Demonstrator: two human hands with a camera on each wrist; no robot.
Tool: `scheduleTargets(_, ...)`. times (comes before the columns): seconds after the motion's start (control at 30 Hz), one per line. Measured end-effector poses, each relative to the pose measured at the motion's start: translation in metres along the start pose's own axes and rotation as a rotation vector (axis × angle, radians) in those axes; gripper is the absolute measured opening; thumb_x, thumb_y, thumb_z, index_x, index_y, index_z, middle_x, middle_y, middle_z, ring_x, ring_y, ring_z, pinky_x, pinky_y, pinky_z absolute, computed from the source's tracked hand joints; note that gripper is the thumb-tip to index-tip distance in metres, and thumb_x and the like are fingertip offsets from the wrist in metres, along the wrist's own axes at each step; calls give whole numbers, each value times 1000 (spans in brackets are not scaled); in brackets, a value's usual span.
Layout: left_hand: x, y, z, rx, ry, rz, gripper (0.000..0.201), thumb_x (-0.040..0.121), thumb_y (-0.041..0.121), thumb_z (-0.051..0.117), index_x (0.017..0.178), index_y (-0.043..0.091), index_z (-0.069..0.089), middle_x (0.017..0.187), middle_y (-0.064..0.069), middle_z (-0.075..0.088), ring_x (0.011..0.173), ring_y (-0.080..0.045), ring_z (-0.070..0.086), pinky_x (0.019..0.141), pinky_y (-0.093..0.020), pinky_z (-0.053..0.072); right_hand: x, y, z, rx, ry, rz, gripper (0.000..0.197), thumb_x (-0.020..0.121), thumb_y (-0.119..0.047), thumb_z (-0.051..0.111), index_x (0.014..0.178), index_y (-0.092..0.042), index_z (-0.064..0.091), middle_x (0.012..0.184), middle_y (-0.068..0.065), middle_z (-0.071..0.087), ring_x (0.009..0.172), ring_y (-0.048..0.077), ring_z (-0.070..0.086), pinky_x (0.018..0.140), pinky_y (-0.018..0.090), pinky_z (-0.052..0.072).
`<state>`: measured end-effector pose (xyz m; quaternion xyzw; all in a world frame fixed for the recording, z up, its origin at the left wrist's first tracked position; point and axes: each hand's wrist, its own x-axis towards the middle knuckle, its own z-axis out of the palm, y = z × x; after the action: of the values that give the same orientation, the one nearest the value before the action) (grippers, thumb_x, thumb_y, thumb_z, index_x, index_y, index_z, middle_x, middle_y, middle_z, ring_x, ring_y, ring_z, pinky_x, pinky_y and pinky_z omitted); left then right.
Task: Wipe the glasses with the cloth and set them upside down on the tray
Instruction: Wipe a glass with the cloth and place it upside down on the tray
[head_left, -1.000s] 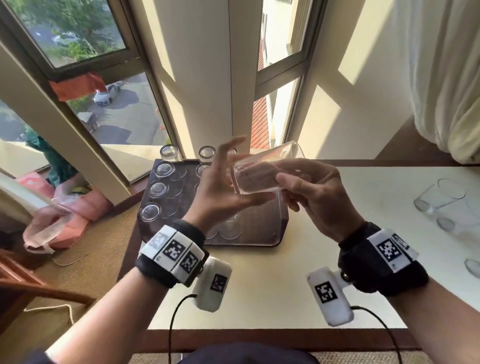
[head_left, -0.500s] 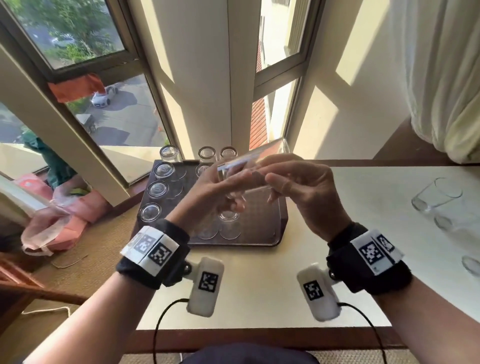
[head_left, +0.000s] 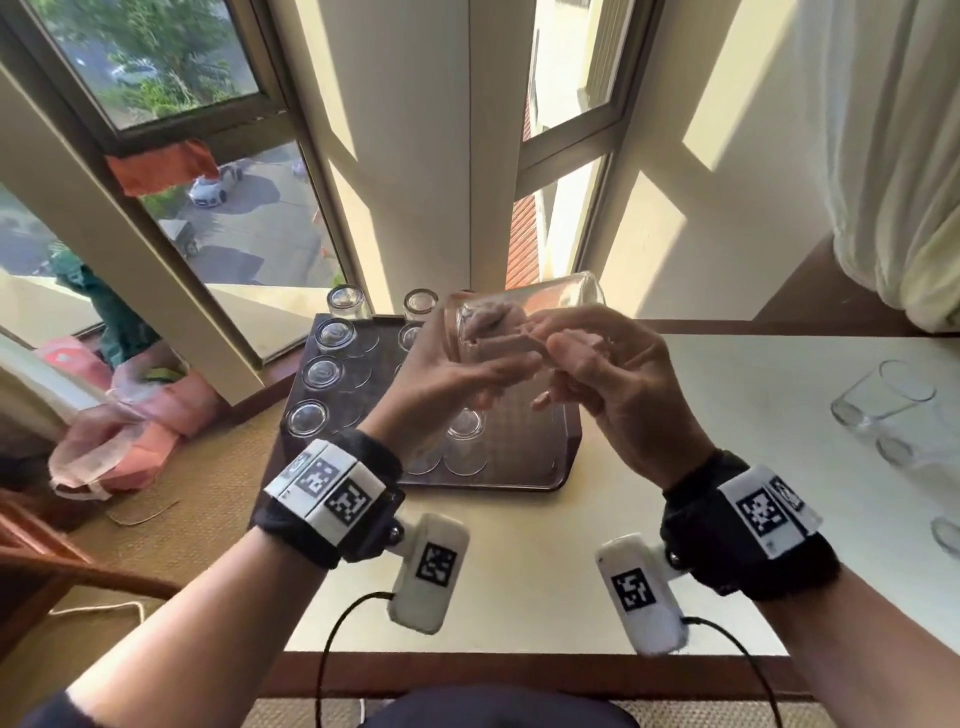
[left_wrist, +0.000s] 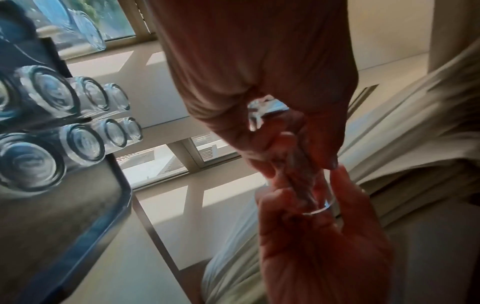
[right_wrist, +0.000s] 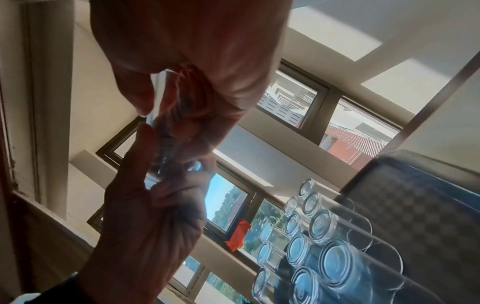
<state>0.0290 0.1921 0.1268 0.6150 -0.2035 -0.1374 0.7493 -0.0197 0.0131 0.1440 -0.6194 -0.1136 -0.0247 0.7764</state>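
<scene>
A clear glass (head_left: 566, 299) lies almost level in the air above the tray (head_left: 563, 467), base to the upper right and mouth to the left. My right hand (head_left: 587, 364) grips its side near the base. My left hand (head_left: 483, 358) holds the mouth end, with the thumb along the underside and fingers showing pink through the wall. The left wrist view shows the glass (left_wrist: 309, 185) pinched between both hands, and so does the right wrist view of the glass (right_wrist: 158, 127). I make out no cloth in either hand. Several glasses (head_left: 322, 374) stand upside down on the tray's left side.
Upright glasses (head_left: 883, 400) stand at the right of the cream table (head_left: 519, 571). The window sill and a wall pillar (head_left: 431, 156) rise behind the tray. A pink bag (head_left: 109, 447) lies on the floor to the left. A curtain (head_left: 893, 156) hangs at the right.
My left hand went from spread open beside the glass to holding its mouth end. The glass shifted slightly up and right, and both wrists dropped a little.
</scene>
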Motion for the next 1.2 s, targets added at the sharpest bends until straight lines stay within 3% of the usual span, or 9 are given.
scheduleTargets(0.2, 1, 7, -14, 636, -6, 377, 71, 65, 39, 87, 120, 25, 44, 107, 16, 62, 97, 6, 66, 79, -16, 56, -2, 2, -4, 202, -44, 189, 10, 92, -13, 65, 101, -10, 60, 72, -4, 61, 48, 7, 44, 46, 27, 53)
scheduleTargets(0.33, 2, 8, -13, 124, -86, -20, 79, 60, 44, 91, 126, 21, 52, 115, -9, 70, 97, -31, 71, 74, -38, 62, 0, 3, -5, -31, 52, -5, 18, 83, -10, 73, 97, -3, 64, 91, 10, 67, 69, 20, 65, 54, 32, 59)
scheduleTargets(0.4, 3, 9, -13, 89, -74, -36, 74, 65, 43, 89, 126, 15, 58, 114, -10, 72, 97, -37, 71, 77, -42, 61, 2, 4, -5, -152, 6, -44, 19, 85, -10, 69, 102, -2, 63, 95, 7, 69, 71, 20, 65, 54, 34, 60)
scheduleTargets(0.6, 3, -1, -19, 698, -85, 450, 79, 68, 27, 90, 134, 12, 49, 124, 3, 63, 108, -4, 64, 94, -12, 49, -1, 5, -13, -55, -43, 235, 29, 84, -21, 72, 102, -2, 59, 68, 1, 53, 51, 10, 41, 44, 28, 50)
scheduleTargets(0.8, -4, -19, -10, -82, -16, -148, 84, 58, 50, 93, 125, 12, 59, 100, -3, 73, 66, -17, 64, 52, -21, 54, -2, 6, -10, -245, -7, -16, 24, 88, -7, 68, 105, 8, 60, 104, 14, 70, 83, 20, 72, 56, 34, 60)
scheduleTargets(0.9, -4, -13, -12, 293, 37, 199, 71, 64, 25, 92, 124, 5, 60, 113, -8, 72, 92, -17, 72, 78, -24, 59, -4, 7, -8, -115, -38, 127, 23, 87, -9, 62, 106, 3, 57, 74, -8, 64, 55, 7, 55, 45, 30, 54)
scheduleTargets(1.0, -3, -13, -16, 781, 8, 581, 72, 66, 27, 90, 126, 11, 56, 118, -2, 66, 102, -7, 65, 90, -8, 48, -9, 9, -7, 66, 22, 215, 19, 84, -11, 63, 101, -5, 59, 63, -3, 52, 46, 7, 43, 40, 27, 49)
scheduleTargets(1.1, -1, -17, -13, 508, 16, 230, 81, 61, 40, 93, 130, 23, 55, 122, -2, 69, 96, -11, 71, 83, -20, 58, -10, 9, -5, 104, 105, 152, 18, 83, -11, 63, 98, -3, 58, 63, -2, 53, 48, 10, 46, 46, 29, 53)
scheduleTargets(1.2, 3, -17, -8, -52, -24, -190, 89, 57, 56, 90, 127, 15, 54, 101, -1, 73, 62, -12, 66, 50, -20, 52, -11, 14, -3, -2, 104, 71, 19, 82, -8, 67, 97, -3, 57, 73, -6, 65, 56, 10, 55, 53, 30, 57)
